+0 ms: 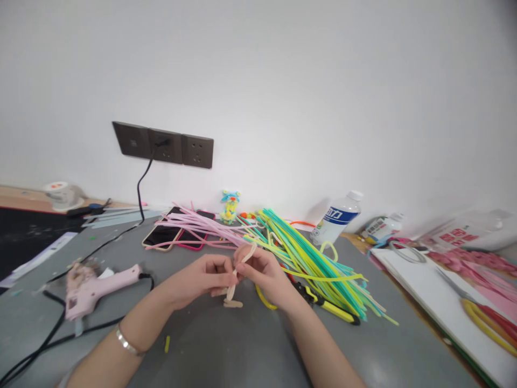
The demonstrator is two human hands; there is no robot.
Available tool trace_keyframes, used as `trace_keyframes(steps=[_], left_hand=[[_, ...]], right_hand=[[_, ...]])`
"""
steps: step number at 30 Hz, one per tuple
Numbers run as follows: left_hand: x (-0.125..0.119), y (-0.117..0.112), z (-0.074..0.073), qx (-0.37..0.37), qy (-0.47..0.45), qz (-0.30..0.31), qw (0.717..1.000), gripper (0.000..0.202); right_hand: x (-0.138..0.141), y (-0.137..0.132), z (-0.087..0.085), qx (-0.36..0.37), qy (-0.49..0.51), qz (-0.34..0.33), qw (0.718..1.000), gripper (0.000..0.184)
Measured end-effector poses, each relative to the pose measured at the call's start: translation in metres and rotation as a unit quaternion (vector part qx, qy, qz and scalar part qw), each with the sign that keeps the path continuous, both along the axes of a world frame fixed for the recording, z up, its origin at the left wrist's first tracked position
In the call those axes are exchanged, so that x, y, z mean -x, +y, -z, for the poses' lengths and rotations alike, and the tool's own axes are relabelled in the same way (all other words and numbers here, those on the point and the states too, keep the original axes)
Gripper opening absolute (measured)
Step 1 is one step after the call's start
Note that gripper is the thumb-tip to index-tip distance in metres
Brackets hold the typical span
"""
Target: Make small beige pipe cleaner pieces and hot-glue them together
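While the beige strip runs between the left hand and the right hand, its bent lower end shows below them. The left pinches it narrowly; the right, curled, holds it higher.

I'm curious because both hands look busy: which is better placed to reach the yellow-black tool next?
Probably the right hand: the yellow-black tool lies beside its wrist, while the left hand is farther away. Both are pinching the pale piece.
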State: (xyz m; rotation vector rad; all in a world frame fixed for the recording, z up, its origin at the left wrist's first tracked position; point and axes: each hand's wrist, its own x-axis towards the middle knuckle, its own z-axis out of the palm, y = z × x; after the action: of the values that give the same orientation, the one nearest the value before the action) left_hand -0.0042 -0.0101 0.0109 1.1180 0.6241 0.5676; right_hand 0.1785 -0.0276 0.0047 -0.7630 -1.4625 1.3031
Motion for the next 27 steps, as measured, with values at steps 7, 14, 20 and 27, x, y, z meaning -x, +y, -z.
trace_keyframes(steps=[7, 14, 20, 27], left_hand=[[-0.003, -0.003, -0.004, 0.0, 0.009, -0.004, 1.0, 0.039], [-0.006, -0.004, -0.006, -0.015, 0.002, -0.061, 0.998, 0.036], [-0.01, -0.005, -0.006, -0.009, -0.028, -0.135, 0.99, 0.035], [-0.018, -0.009, 0.003, 0.001, -0.058, -0.215, 0.975, 0.036]], right_hand=[[0.001, 0.0, -0.003, -0.016, 0.003, 0.01, 1.0, 0.027], [0.002, 0.0, 0.004, -0.053, -0.008, 0.055, 0.997, 0.027], [0.004, -0.006, 0.003, -0.165, -0.088, 0.138, 0.973, 0.01], [0.013, -0.011, 0.003, -0.294, -0.172, 0.216, 0.915, 0.017]])
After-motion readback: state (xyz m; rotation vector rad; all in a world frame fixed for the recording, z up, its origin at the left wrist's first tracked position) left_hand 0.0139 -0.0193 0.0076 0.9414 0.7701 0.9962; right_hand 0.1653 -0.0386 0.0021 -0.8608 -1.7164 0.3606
